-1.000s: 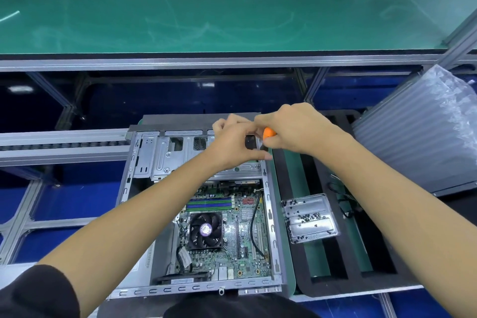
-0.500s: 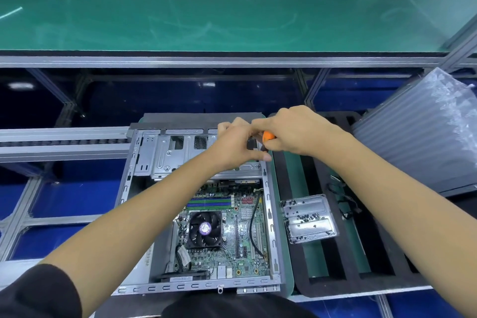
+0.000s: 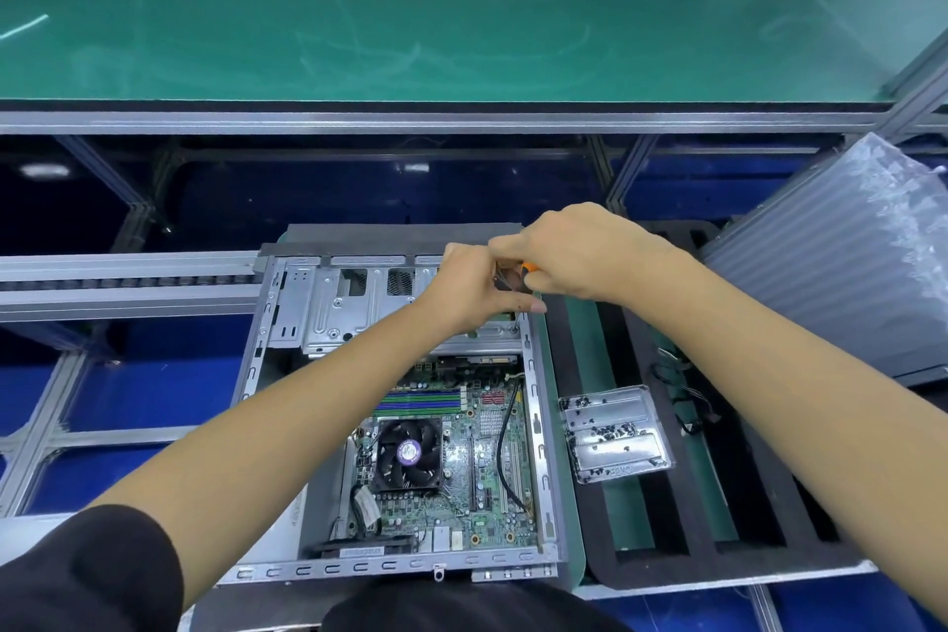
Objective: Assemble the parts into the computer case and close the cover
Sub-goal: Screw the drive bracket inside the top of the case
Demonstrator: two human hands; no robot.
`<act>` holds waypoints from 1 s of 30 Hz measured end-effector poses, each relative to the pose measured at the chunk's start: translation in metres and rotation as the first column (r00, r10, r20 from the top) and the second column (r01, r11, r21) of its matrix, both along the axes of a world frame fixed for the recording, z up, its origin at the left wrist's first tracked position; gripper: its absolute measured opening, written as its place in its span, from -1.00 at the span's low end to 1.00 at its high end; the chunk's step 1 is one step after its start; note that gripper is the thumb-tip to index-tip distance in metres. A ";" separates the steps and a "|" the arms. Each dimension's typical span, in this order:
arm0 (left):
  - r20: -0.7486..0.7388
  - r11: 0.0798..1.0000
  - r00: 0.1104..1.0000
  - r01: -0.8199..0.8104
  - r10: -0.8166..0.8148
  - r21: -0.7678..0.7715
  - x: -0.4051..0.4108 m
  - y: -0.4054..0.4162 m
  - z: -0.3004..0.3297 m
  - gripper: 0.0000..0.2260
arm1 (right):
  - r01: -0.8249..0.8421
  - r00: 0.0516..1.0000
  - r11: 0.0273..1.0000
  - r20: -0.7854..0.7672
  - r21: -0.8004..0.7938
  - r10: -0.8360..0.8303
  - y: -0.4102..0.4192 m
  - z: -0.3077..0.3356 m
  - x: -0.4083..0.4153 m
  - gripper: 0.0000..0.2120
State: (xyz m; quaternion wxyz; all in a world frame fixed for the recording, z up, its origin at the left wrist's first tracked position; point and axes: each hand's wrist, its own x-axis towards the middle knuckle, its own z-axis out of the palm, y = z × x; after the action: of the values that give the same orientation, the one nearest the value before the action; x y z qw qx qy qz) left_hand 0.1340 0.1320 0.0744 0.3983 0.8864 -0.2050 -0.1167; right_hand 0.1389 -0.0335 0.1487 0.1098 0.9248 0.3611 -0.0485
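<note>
Both hands meet over the open computer case [image 3: 533, 426]: right hand [image 3: 579, 257] grips an orange-handled screwdriver [image 3: 526, 268], left hand [image 3: 472, 285] beside it.

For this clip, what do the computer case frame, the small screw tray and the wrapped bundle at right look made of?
Computer case frame: bare sheet metal, dull grey with punched slots. Screw tray: probably pressed metal, shiny and reflective, though glossy plastic is possible. Wrapped bundle: translucent ribbed plastic, seemingly air-cushion film; its contents are hidden.
</note>
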 end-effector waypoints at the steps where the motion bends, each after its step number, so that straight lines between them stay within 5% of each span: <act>1: -0.004 1.000 1.000 0.013 -0.013 0.002 0.000 0.000 0.001 -0.67 | 0.024 0.999 1.000 -0.026 0.012 -0.024 0.001 0.000 0.001 -0.83; 13: -0.016 0.992 0.993 0.114 -0.115 -0.060 -0.004 0.010 0.006 -0.86 | 0.313 0.936 0.923 -0.235 0.224 -0.260 0.007 -0.004 -0.005 -0.77; 19: 0.041 0.993 0.993 0.116 -0.115 -0.033 -0.009 0.007 -0.004 -0.75 | 0.407 0.911 0.877 -0.187 0.255 -0.368 0.003 -0.020 -0.026 -0.85; 24: -0.015 0.975 0.987 0.155 -0.159 -0.157 -0.015 0.011 -0.009 -0.63 | 0.367 0.930 0.895 -0.091 0.253 -0.356 0.006 -0.018 -0.047 -0.77; 30: 0.051 0.940 0.971 0.238 -0.233 -0.243 -0.031 0.006 0.001 -0.68 | 0.526 0.826 0.739 -0.048 0.420 -0.561 -0.004 -0.011 -0.079 -0.88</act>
State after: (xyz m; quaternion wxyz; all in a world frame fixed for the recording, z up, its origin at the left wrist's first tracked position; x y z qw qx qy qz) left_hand 0.1031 0.1379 0.0752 0.4867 0.8001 -0.3266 -0.1277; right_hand 0.0598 -0.0375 0.1373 -0.0939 0.9922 0.0724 0.0374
